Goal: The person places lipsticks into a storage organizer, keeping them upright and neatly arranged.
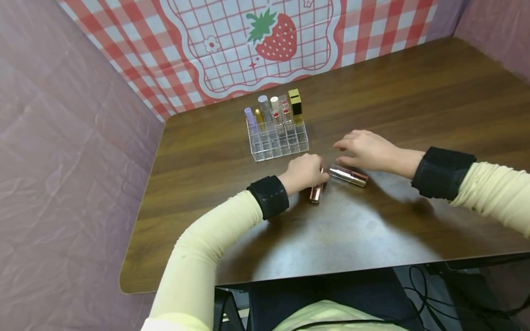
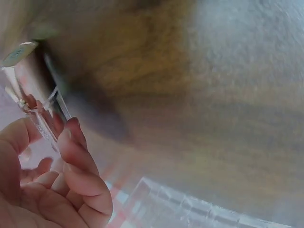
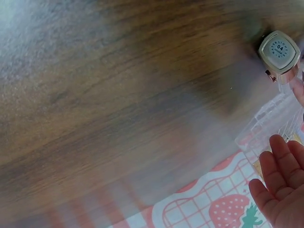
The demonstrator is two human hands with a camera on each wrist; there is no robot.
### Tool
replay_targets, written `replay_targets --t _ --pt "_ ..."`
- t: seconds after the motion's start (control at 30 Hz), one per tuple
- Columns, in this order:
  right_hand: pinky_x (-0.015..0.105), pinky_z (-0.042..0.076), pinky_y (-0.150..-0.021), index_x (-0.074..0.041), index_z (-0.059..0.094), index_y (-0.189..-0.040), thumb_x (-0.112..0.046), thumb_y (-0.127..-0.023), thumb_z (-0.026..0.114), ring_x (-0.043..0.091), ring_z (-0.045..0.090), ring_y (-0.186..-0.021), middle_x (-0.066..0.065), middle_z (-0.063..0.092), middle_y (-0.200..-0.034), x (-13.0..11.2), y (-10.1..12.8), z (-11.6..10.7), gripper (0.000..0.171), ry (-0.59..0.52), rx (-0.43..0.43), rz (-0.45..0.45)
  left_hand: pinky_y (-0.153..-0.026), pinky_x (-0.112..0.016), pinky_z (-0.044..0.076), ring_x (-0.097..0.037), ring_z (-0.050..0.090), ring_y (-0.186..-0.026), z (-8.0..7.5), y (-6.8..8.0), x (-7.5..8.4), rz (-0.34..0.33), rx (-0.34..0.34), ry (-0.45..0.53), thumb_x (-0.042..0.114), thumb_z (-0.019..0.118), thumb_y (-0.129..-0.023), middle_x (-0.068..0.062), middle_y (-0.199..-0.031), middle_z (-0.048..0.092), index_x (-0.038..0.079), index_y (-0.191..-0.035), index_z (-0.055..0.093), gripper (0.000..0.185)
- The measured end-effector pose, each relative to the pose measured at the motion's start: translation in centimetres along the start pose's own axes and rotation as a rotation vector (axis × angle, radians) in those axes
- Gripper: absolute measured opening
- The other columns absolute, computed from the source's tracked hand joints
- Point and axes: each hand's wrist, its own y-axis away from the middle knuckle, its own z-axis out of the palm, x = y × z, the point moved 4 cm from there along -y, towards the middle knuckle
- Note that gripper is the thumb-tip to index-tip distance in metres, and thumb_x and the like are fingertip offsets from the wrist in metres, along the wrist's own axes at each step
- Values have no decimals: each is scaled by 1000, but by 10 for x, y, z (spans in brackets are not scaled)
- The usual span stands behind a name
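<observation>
My left hand [image 1: 304, 171] pinches a shiny rose-gold lipstick tube [image 1: 316, 193] between thumb and fingers. In the left wrist view, that lipstick [image 2: 35, 85] slants up from the fingertips, its labelled end at the top. A second rose-gold lipstick [image 1: 348, 176] lies on the table just right of the left hand. Over and behind it, my right hand [image 1: 368, 149] hovers with its fingers loosely extended, holding nothing. A squarish lipstick end [image 3: 279, 51] marked 04 shows in the right wrist view, with the relaxed right fingers [image 3: 280, 171] below.
Beyond the hands stands a clear compartment organizer [image 1: 279, 145]. Its back rows hold several upright cosmetic tubes, including a purple one [image 1: 250, 116] and a gold-and-black one [image 1: 296, 105]. A checked strawberry cloth [image 1: 265, 41] hangs behind the wooden table [image 1: 186, 184].
</observation>
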Motion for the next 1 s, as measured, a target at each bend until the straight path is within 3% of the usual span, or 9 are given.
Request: replay_targets --t 0.13,0.27,0.37,0.6,0.77,1.0 --pt "47 45 -80 5 64 -102 -13 -79 69 33 58 -89 15 65 -90 0 0 0 30 -6 10 -2 -53 -27 43 -10 56 -64 -12 4 -3 1 16 28 32 58 -85 6 -73 61 19 -79 62 15" --pt "46 46 -78 5 64 -102 -13 -80 68 32 59 -88 15 66 -90 0 1 -1 29 -17 4 1 -62 -27 46 -12 59 -78 -36 6 -14 -20 55 86 33 57 -86 1 -93 65 15 -99 63 23" --pt "46 45 -78 5 64 -103 -13 -80 68 32 59 -88 15 66 -90 1 1 -1 29 -20 -4 -3 -70 -28 47 -13 60 -84 -60 7 -29 -63 119 160 34 57 -87 0 -104 64 13 -113 60 34" --pt "45 46 -77 5 65 -100 -13 -79 68 30 59 -84 14 66 -88 1 1 4 28 -8 -11 -43 -73 -30 46 -13 58 -87 -108 10 -71 -179 283 242 33 57 -87 0 -105 64 14 -121 57 39" --pt "44 46 -78 5 65 -100 -14 -80 67 31 60 -85 16 66 -90 0 2 6 28 -9 -24 -51 -79 -33 47 -16 60 -96 -121 10 -95 -255 358 258 36 57 -88 -2 -110 64 13 -122 55 42" --pt "44 46 -77 5 65 -100 -15 -81 66 30 59 -84 15 66 -90 -4 2 9 27 -10 -54 -50 -78 -37 46 -19 60 -95 -121 4 -113 -300 437 262 39 59 -86 -3 -107 64 11 -114 58 40"
